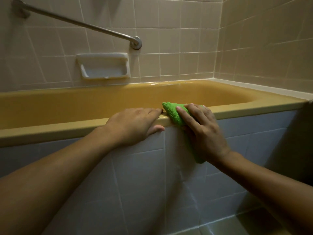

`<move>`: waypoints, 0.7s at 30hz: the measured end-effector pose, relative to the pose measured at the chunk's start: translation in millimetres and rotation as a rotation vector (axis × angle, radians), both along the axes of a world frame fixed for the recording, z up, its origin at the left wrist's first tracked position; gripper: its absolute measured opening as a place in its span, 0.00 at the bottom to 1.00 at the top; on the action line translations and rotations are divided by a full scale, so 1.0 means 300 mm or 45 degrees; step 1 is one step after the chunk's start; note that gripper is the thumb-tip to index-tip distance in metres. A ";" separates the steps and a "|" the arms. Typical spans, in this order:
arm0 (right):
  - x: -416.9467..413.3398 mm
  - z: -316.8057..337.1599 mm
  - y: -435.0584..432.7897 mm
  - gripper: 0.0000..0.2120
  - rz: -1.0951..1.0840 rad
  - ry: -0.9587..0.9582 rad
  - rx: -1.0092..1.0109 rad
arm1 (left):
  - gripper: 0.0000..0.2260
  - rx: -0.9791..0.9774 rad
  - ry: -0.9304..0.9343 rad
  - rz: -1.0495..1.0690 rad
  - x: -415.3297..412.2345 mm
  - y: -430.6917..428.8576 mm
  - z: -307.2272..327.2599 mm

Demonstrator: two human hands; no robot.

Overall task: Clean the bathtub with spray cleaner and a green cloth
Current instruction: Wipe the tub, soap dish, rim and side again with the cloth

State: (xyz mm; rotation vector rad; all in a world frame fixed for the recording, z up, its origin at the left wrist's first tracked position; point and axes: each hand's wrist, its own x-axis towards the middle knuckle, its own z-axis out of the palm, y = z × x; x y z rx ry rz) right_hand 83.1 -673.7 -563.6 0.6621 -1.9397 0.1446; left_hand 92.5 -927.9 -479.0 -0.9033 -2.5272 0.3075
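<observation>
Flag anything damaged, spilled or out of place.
Nothing stands out. The right hand holds the green cloth on the bathtub rim, the left hand rests beside it; soap dish and grab bar look intact.

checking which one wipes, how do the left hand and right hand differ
The left hand holds nothing; the right hand grips the green cloth. The left hand lies flat, fingers on top of the bathtub rim, thumb down its front; the right hand wraps over the cloth draped across the rim. Both rest on the near rim, side by side.
</observation>
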 end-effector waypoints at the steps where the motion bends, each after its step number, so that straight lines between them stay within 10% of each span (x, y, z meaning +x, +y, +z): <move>1: 0.002 0.005 -0.010 0.24 0.001 -0.002 0.004 | 0.36 0.010 0.000 0.011 0.001 -0.019 -0.001; 21: 0.065 0.058 -0.345 0.24 0.048 -0.065 0.115 | 0.35 0.219 0.260 0.181 0.109 -0.541 -0.081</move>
